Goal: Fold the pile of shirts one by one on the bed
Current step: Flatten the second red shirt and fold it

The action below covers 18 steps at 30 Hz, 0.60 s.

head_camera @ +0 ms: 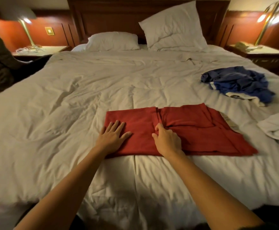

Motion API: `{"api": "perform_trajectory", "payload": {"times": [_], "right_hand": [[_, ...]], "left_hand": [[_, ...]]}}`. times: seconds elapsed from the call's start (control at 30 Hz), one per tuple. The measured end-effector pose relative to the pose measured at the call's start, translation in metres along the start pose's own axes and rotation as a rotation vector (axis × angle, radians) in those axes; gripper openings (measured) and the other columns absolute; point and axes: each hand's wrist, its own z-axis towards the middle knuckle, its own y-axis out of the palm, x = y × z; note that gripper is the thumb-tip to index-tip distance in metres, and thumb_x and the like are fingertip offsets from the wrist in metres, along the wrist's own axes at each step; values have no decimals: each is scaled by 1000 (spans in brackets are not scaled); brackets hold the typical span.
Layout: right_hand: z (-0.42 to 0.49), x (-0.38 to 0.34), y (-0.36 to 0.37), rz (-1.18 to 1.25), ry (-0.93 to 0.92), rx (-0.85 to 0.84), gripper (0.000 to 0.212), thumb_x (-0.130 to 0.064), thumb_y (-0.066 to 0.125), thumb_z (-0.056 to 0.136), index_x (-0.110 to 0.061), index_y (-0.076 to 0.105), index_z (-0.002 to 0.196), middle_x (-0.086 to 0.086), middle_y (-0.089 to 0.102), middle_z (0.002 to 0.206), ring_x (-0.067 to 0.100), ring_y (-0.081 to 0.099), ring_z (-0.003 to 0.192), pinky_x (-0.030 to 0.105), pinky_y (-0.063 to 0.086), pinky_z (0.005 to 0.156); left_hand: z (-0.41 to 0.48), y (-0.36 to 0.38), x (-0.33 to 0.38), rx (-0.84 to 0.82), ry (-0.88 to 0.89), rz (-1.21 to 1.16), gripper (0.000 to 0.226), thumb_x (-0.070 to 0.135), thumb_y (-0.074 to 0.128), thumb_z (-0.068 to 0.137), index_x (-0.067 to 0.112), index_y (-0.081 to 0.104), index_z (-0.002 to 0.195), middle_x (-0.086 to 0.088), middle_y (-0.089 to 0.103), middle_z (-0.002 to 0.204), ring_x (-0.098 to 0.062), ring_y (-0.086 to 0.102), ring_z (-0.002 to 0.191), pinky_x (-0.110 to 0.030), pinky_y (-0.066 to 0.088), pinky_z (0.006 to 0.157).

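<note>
Hands both on red shirt (201, 130), apart from each other. Left hand (113, 135) lies flat, fingers straight and spread, pressing the shirt's left part down. Right hand (166, 140) has fingers curled, pinching a bunched ridge of fabric at the shirt's middle, by a vertical fold line.

Red shirt lies partly folded on the bed (52, 113), near centre, a wide strip running left to right. Left half smooth, right half wrinkled with layered edges. Striped fabric edge (230, 122) peeks out along its far right side; can't tell if it belongs to the shirt.

Blue shirt (238, 82) crumpled in a heap far right on the bed, well apart from the red one, a pale striped piece (245, 97) under its near edge. White cloth (278, 128) at the right edge, cropped.

Far end: flat pillow (113, 41) on the left, upright pillow (173, 27) leaning on dark wood headboard (110, 17). Brass lamp (25, 29) on left nightstand (40, 51) with white cables (27, 49). Second lamp (268, 19) and a phone (242, 45) on right nightstand (266, 52).
</note>
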Motion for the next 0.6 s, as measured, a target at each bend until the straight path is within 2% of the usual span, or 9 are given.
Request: {"api": "perform_trajectory", "payload": {"times": [0.1, 0.2, 0.27, 0.33, 0.4, 0.5, 0.6], "right_hand": [[8, 8, -9, -47, -71, 0, 28, -35, 50, 103, -24, 54, 128, 12, 68, 112, 33, 63, 105, 37, 45, 77], [7, 14, -7, -255, -157, -10, 34, -37, 42, 105, -29, 54, 136, 10, 65, 119, 31, 63, 108, 36, 45, 80], [3, 15, 0, -373, -193, -18, 33, -37, 39, 106, -28, 58, 132, 8, 64, 119, 30, 64, 107, 34, 42, 76], [4, 17, -2, -409, -200, -22, 33, -39, 42, 104, -29, 61, 130, 7, 58, 124, 29, 60, 110, 36, 42, 82], [11, 25, -13, -364, -226, -18, 33, -47, 50, 99, -31, 66, 123, 5, 50, 127, 28, 53, 115, 42, 39, 96], [26, 60, -35, -176, -235, 4, 33, -58, 55, 92, -35, 70, 108, -2, 47, 116, 23, 48, 112, 45, 35, 100], [46, 121, -55, -33, -86, 21, 42, -62, 50, 91, -38, 61, 124, 1, 49, 130, 26, 51, 121, 47, 39, 104]], "left_hand": [[-1, -1, -3, -27, -9, -13, 74, 71, 22, 95, 38, 5, 159, 6, -1, 168, -17, -4, 154, -43, -2, 123], [-1, -1, -4, -52, -20, -31, 73, 72, 22, 95, 40, 4, 158, 6, -2, 168, -17, -5, 154, -46, -1, 123], [1, -1, -4, -65, -26, -21, 73, 72, 22, 95, 41, 3, 158, 6, -3, 168, -17, -5, 154, -47, -1, 123], [3, 0, -4, -78, -34, -16, 73, 73, 21, 94, 43, 1, 157, 6, -5, 168, -18, -6, 154, -47, -1, 124], [6, 3, -5, -83, -44, -20, 73, 74, 21, 94, 45, 0, 157, 6, -6, 167, -18, -6, 154, -47, -1, 124], [12, 5, -8, -78, -69, -23, 72, 75, 22, 93, 47, 0, 156, 8, -7, 167, -17, -6, 154, -45, 0, 124], [20, 9, -10, -55, -75, -3, 71, 76, 20, 93, 48, 0, 156, 9, -7, 167, -17, -6, 154, -43, 1, 125]]}}
